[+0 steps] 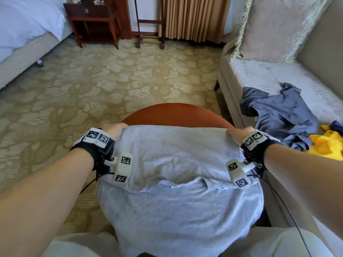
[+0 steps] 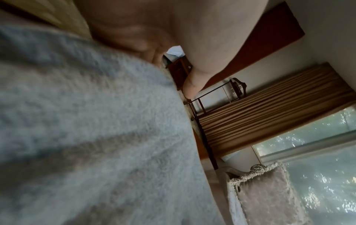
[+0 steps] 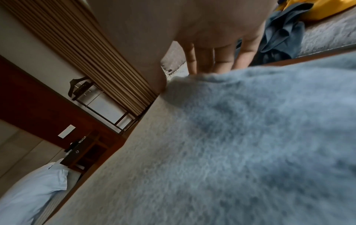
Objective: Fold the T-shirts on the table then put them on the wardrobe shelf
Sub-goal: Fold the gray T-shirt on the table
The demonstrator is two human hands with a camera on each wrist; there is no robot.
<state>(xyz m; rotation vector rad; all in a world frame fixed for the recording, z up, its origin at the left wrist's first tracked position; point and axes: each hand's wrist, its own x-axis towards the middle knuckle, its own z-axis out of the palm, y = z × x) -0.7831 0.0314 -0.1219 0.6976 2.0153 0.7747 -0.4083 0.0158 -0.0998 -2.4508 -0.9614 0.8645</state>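
A light grey-blue T-shirt (image 1: 176, 164) lies over a round reddish-brown table (image 1: 172, 114), its far part doubled back toward me over the collar area. My left hand (image 1: 113, 129) grips the far left corner of that fold. My right hand (image 1: 238, 133) grips the far right corner. In the left wrist view the T-shirt (image 2: 86, 137) fills the lower left below the left hand (image 2: 173, 38). In the right wrist view the fingers (image 3: 208, 57) of the right hand dip behind the edge of the T-shirt (image 3: 250, 137).
A beige sofa (image 1: 278, 75) stands right of the table, with a crumpled dark blue shirt (image 1: 278, 112), a yellow garment (image 1: 326, 143) and a fringed cushion (image 1: 274, 28) on it. A bed (image 1: 24, 25), a nightstand (image 1: 92, 19) and a valet stand (image 1: 148, 25) border patterned carpet (image 1: 111, 80).
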